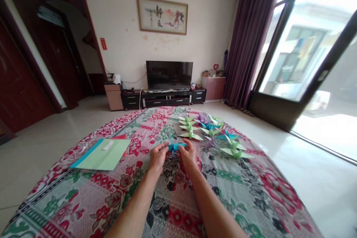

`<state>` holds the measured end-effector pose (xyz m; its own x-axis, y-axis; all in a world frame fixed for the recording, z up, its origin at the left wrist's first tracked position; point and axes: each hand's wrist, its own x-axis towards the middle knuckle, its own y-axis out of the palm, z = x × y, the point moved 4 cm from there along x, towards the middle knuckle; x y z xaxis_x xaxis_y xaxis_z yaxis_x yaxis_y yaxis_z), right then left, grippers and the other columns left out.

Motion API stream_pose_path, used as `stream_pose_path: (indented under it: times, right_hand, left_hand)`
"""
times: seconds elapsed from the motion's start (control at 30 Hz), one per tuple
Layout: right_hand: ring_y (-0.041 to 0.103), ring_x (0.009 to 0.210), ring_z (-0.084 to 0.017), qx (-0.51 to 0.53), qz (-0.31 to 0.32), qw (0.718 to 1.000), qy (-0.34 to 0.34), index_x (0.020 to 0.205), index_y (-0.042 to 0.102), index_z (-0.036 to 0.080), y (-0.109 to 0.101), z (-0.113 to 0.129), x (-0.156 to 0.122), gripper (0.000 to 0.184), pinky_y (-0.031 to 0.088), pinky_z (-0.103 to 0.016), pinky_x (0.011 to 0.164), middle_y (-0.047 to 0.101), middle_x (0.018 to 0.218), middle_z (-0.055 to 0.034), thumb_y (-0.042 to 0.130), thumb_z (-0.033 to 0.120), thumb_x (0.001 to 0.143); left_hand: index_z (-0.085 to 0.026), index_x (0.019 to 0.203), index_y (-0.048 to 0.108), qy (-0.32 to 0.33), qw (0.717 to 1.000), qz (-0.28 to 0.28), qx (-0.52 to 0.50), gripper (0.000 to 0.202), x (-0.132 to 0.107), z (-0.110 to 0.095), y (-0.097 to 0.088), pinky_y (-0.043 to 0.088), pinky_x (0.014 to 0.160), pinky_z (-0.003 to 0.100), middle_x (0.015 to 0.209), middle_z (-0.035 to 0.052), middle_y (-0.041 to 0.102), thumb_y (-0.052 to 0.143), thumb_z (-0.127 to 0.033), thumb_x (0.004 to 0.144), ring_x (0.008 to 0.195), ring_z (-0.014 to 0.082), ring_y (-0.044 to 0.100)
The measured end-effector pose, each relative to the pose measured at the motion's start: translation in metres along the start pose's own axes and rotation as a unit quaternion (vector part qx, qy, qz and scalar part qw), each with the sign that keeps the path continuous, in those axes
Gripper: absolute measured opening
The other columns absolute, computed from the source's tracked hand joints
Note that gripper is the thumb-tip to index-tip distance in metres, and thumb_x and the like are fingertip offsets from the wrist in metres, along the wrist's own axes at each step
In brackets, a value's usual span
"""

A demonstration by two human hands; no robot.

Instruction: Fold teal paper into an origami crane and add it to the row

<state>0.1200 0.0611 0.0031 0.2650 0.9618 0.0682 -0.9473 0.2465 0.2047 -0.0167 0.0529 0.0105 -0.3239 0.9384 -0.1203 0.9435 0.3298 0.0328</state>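
Between my two hands is a blue paper crane (173, 147), just above or on the flowered tablecloth (156, 200). My left hand (158, 156) pinches one of its wings at the left. On the other side, my right hand (188, 153) grips the right wing between thumb and fingers. Beyond and to the right stand several finished paper cranes, among them a light green crane (190, 134), a purple crane (210, 141) and another blue crane (228, 134). Closest to my right hand of the group is the green one at the left front.
At the left of the round table lies a stack of coloured paper (103, 156), light green on top, with blue and red edges showing. Another light green crane (237, 152) stands at the right front of the group. A television (169, 76) stands by the far wall.
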Motion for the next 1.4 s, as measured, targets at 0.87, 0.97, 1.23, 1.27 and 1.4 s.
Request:
stream_pose_path:
  times: [0.87,0.97,1.23,1.27,1.4]
  right_hand:
    - [0.056,0.087,-0.020,-0.220,-0.192,0.940,-0.175,0.124,0.042,0.013,-0.038,0.020,-0.003,0.045,0.042,-0.032,0.079,0.058,0.095,-0.0107,0.035,0.025,0.082]
    - [0.053,0.095,-0.022,-0.248,-0.202,0.926,-0.199,0.130,0.037,0.015,-0.040,0.023,-0.005,0.050,0.041,-0.033,0.082,0.053,0.104,-0.0126,0.034,0.021,0.081]
    - [0.054,0.086,-0.024,-0.316,-0.183,0.915,-0.171,0.105,0.058,0.013,-0.049,0.013,0.007,0.037,0.040,-0.035,0.082,0.056,0.091,-0.0135,0.033,0.014,0.078]
    - [0.054,0.085,-0.024,-0.324,-0.187,0.912,-0.170,0.104,0.059,0.012,-0.051,0.012,0.009,0.036,0.040,-0.035,0.081,0.056,0.090,-0.0134,0.034,0.014,0.078]
    - [0.054,0.081,-0.023,-0.354,-0.190,0.901,-0.167,0.101,0.060,0.013,-0.055,0.010,0.015,0.034,0.041,-0.033,0.077,0.057,0.086,-0.0126,0.035,0.012,0.077]
  left_hand:
    - [-0.015,0.093,0.069,0.057,0.992,0.045,0.107,0.026,0.021,0.004,0.074,0.045,0.050,0.018,0.066,0.0021,0.071,0.056,-0.015,0.071,0.054,0.0113,0.062]
    - [-0.015,0.093,0.070,0.083,0.984,0.051,0.148,0.027,0.028,0.005,0.086,0.045,0.051,0.018,0.067,0.0024,0.071,0.056,-0.015,0.070,0.054,0.0108,0.061]
    - [-0.015,0.090,0.071,0.113,0.967,0.062,0.220,0.027,0.034,0.001,0.106,0.045,0.053,0.022,0.061,0.0031,0.069,0.056,-0.016,0.068,0.053,0.0137,0.060]
    - [-0.015,0.090,0.072,0.111,0.967,0.062,0.221,0.027,0.035,0.002,0.108,0.046,0.055,0.022,0.062,0.0033,0.070,0.057,-0.016,0.068,0.055,0.0140,0.061]
    - [-0.019,0.092,0.071,0.104,0.967,0.068,0.222,0.027,0.043,0.008,0.113,0.047,0.057,0.021,0.064,0.0020,0.070,0.057,-0.018,0.069,0.058,0.0136,0.063]
